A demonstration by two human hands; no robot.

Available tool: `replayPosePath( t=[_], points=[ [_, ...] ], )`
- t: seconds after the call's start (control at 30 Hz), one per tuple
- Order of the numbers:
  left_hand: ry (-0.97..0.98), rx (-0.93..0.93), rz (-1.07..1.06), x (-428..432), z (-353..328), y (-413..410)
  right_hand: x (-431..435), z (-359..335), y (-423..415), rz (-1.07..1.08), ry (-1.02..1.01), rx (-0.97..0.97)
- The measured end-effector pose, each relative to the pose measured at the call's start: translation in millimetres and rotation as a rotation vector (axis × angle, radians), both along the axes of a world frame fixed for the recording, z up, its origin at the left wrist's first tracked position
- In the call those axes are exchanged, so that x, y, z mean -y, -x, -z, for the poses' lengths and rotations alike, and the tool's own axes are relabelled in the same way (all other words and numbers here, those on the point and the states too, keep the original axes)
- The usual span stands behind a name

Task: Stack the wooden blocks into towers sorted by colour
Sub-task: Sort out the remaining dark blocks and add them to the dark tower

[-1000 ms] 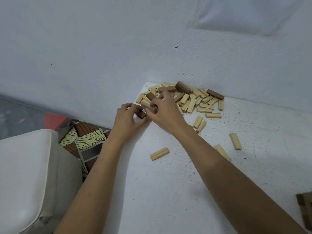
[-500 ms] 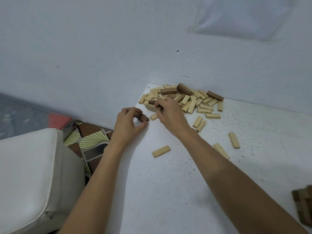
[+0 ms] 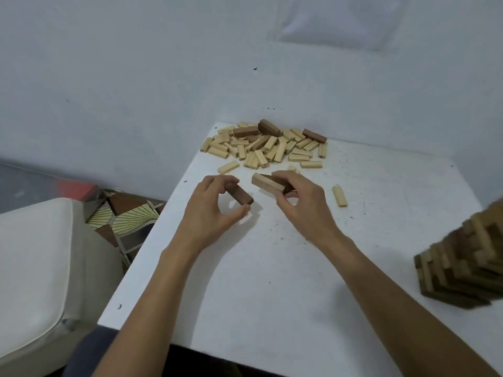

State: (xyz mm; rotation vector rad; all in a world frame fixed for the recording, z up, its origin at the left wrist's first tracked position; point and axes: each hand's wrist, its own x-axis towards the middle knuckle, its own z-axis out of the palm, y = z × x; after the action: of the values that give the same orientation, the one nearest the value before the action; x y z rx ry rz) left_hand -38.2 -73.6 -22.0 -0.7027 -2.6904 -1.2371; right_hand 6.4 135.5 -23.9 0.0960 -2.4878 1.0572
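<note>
While a dark brown block (image 3: 239,195) is pinched low over the white table (image 3: 272,295) between the thumb and curled fingers of the left hand (image 3: 215,210), a pale block (image 3: 265,184) and a second dark block (image 3: 276,179), pressed side by side, are gripped in the curled fingers of the right hand (image 3: 302,202) just beside it, both forearms being stretched forward across the tabletop. Behind the hands, a loose pile (image 3: 261,148) of mostly pale blocks is heaped at the table's far corner against the wall (image 3: 136,77). A lone pale block (image 3: 339,196) is seen lying to the right of the right hand, and a blurred tower (image 3: 462,268) of pale and dark blocks is cut off by the right edge.
</note>
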Motion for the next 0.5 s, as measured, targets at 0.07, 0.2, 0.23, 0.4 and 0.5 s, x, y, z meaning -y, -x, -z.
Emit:
replayPosePath(
  t=[0.07,0.2,0.23,0.4,0.5],
  points=[
    [0.007,0.022,0.052,-8.1,1.6,-19.6,-10.3,2.9,-25.8,0.034,0.020,0.049],
    [0.092,0.046,0.140,-24.0,10.5,-55.1,-24.8,6.9,-70.2,0.015,0.004,0.085],
    [0.116,0.038,0.144,-27.8,12.8,-62.5,-27.1,7.0,-79.5,0.006,-0.003,0.098],
    [0.194,0.015,0.126,-41.1,20.1,-88.1,-38.4,13.8,-108.5,-0.012,-0.010,0.141],
    [0.252,0.016,0.114,-46.4,25.4,-92.7,-44.9,22.2,-114.7,0.004,-0.035,0.123]
  ],
)
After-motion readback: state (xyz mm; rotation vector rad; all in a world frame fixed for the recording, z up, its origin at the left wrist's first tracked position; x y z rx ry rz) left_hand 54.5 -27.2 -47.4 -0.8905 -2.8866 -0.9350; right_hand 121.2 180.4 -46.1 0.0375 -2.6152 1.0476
